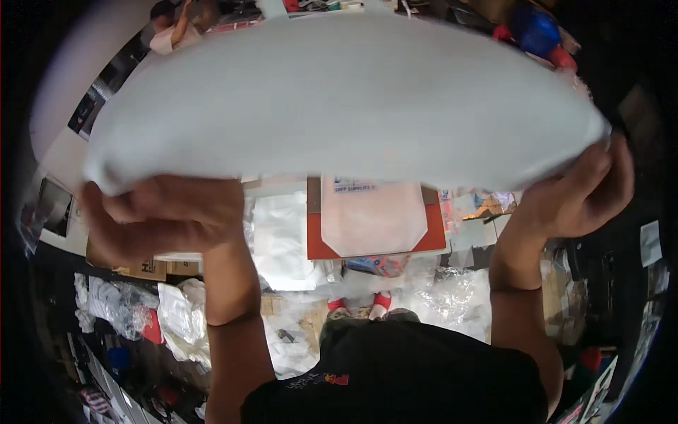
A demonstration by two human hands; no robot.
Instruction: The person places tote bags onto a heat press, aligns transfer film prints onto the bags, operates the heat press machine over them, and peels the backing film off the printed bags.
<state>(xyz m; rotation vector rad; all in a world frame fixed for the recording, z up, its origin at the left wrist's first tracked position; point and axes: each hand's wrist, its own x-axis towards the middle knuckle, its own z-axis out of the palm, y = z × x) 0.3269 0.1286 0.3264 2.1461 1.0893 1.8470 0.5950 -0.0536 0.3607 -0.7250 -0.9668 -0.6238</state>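
A wide, pale white sheet-like piece [346, 99] is stretched up in front of me, smeared by motion. It looks like soft fabric, but I cannot tell whether it is a bag or a single layer. My left hand [166, 215] is closed on its lower left corner, the fingers blurred. At the opposite corner my right hand [583, 187] pinches the edge between thumb and fingers. Below and beyond it, a flat white printed bag [374, 222] with cut corners lies on a red-orange board [314, 240]. The raised piece hides the upper part of both.
Left of the board lies a stack of white bags [282, 233]. Clear plastic wrap [459, 300] covers floor on the right, and more plastic-wrapped bundles [120, 311] lie at lower left near a cardboard box [148, 268]. Another person [169, 32] is at the far left.
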